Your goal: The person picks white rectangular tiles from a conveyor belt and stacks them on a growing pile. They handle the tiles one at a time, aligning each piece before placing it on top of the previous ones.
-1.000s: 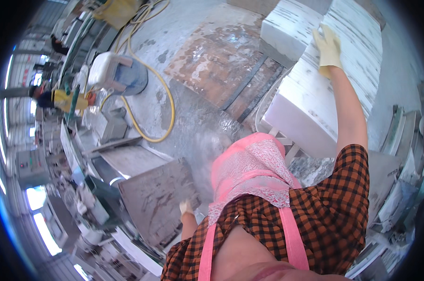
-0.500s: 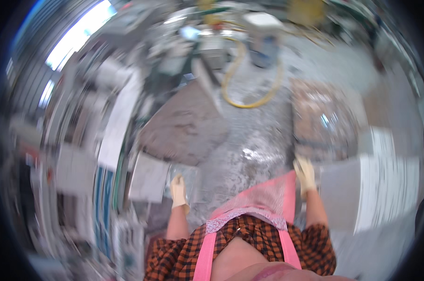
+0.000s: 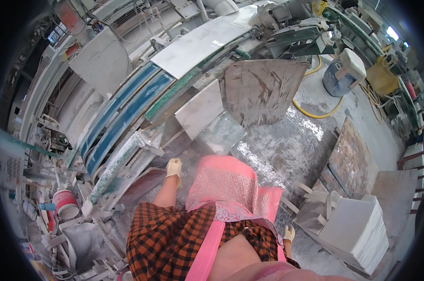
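My left hand (image 3: 173,167), in a cream glove, hangs at my left side with its fingers loosely bent and nothing seen in it. It is nearest the dark reddish slab (image 3: 146,185) and a white stone tile (image 3: 200,111) leaning on the workbench side. My right hand (image 3: 289,232), also gloved, hangs low by my right hip, partly cut off by my clothing, its fingers slightly apart and holding nothing I can see. To its right stands a stack of white tiles (image 3: 350,225). A pink apron (image 3: 226,182) covers my front.
On the left runs a long machine bed with blue strips (image 3: 127,114) and a white slab (image 3: 200,44). A brown-stained board (image 3: 263,89) leans ahead. Beyond lie a yellow hose (image 3: 317,114) and a blue-and-white drum (image 3: 344,72). Debris and a red-and-white bucket (image 3: 66,204) are at lower left.
My view has swung to the left, bringing the machine bed toward the middle. The tile stack now sits lower right. Both hands still hang at my sides.
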### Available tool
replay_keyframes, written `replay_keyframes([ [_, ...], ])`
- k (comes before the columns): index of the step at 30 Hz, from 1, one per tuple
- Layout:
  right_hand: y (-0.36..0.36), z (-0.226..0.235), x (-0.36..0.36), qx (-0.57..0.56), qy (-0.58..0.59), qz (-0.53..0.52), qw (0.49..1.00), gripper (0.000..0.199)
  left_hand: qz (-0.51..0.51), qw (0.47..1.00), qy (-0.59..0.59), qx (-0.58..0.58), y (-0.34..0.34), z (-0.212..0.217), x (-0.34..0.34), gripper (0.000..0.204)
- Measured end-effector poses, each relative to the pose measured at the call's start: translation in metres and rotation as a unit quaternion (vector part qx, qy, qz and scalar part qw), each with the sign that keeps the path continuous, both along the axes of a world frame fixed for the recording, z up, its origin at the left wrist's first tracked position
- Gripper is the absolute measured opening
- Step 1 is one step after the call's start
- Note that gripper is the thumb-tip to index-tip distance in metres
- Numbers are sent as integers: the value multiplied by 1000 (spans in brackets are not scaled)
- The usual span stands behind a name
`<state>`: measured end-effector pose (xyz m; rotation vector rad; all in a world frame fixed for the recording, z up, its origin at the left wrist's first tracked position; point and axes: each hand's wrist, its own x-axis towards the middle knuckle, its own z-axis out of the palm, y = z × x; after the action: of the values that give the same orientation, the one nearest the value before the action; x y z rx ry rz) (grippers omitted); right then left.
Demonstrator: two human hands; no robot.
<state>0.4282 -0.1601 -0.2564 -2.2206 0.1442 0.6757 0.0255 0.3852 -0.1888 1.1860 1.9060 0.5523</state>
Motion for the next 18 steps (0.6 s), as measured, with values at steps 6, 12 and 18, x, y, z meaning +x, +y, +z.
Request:
replay_keyframes([
  [6, -27, 50, -14, -44, -128, 98, 986, 35, 70, 995, -59, 49, -48, 21, -67, 26],
  [12, 70, 115, 7, 105, 5, 51, 993, 44, -59, 981, 138, 120, -36, -9, -130, 37],
  [18, 138, 174, -38, 89, 52, 164, 981, 49, 146, 985, -58, 71, -36, 24, -92, 30],
])
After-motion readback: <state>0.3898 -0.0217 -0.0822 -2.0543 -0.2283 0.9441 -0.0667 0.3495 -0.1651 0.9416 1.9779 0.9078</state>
